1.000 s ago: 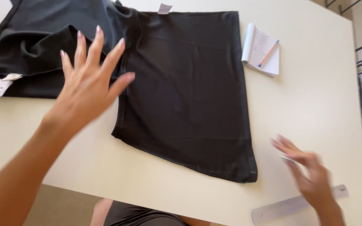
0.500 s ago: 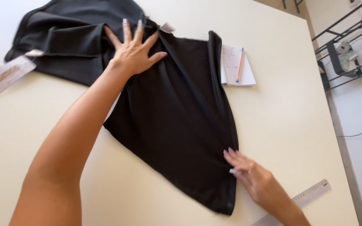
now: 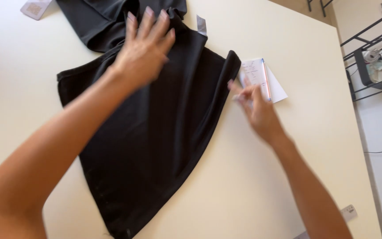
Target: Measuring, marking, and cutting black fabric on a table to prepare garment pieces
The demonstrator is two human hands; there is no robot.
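In the head view, a black garment (image 3: 155, 132) lies spread on a cream table (image 3: 288, 177), its upper part bunched toward the far edge. The left hand (image 3: 144, 48) rests flat on the garment's upper part, fingers spread wide, holding nothing. The right hand (image 3: 255, 104) is blurred; it sits just beside the garment's right corner, fingers loosely bent, and I cannot tell whether it grips the cloth edge. Just right of that corner lies a white notepad (image 3: 261, 79) with an orange pencil (image 3: 266, 79) on it. A clear ruler (image 3: 348, 212) shows near the table's near edge, well apart from the garment. A tag (image 3: 35, 7) lies left of the garment's bunched part.
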